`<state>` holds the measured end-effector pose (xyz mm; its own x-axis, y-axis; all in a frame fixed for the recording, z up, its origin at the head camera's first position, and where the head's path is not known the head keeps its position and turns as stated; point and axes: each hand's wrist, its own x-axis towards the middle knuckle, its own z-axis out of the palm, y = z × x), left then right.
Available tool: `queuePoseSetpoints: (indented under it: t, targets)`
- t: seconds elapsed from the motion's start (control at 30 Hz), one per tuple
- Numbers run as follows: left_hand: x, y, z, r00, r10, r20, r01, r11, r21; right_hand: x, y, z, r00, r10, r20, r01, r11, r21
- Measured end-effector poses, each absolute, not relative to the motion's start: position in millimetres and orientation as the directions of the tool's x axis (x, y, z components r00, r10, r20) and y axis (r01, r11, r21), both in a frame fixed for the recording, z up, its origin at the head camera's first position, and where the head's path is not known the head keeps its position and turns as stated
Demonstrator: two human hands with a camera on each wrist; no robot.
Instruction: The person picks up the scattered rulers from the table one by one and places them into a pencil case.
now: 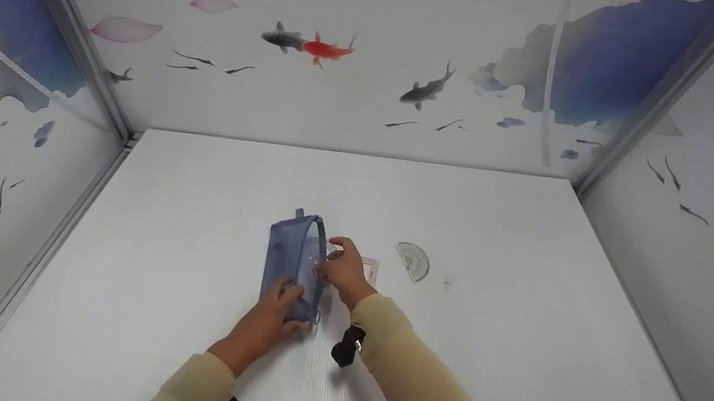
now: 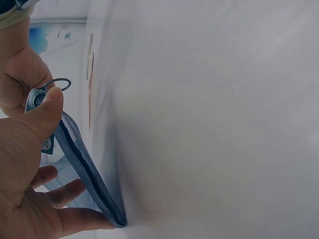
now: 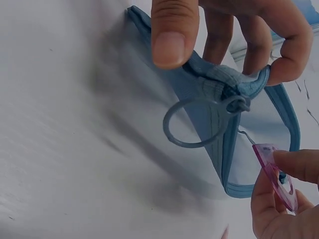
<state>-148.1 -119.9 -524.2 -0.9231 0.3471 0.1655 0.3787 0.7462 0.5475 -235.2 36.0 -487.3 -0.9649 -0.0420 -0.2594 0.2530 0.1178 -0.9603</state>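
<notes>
A blue mesh zip pencil pouch (image 1: 285, 252) stands on the table, its zipped mouth gaping to the right. My left hand (image 1: 274, 307) grips its near end, thumb on one side and fingers on the other, close to the zipper's pull ring (image 3: 192, 144). At the mouth, my right hand (image 1: 344, 268) pinches a pink see-through set square (image 3: 269, 167) between thumb and fingers. The right wrist view shows it nearly edge-on, with a cut-out, at the pouch's rim. What lies deeper in the pouch is hard to make out.
Right of the pouch lies a clear protractor (image 1: 413, 261). A flat pinkish plastic piece (image 1: 371, 269) is partly hidden behind my right hand. Farther right is a tiny clear bit (image 1: 447, 282). Patterned panels (image 1: 366, 109) wall the white table at back and sides.
</notes>
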Motion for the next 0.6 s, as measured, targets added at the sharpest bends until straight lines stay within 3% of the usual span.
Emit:
queuePoseSetpoints:
  t: [0.6]
  targets:
    - [-148, -119, -522, -0.944, 0.315, 0.101, 0.314, 0.756, 0.574, -231, 22, -488, -0.969, -0.091, -0.23, 0.205, 0.225, -0.953]
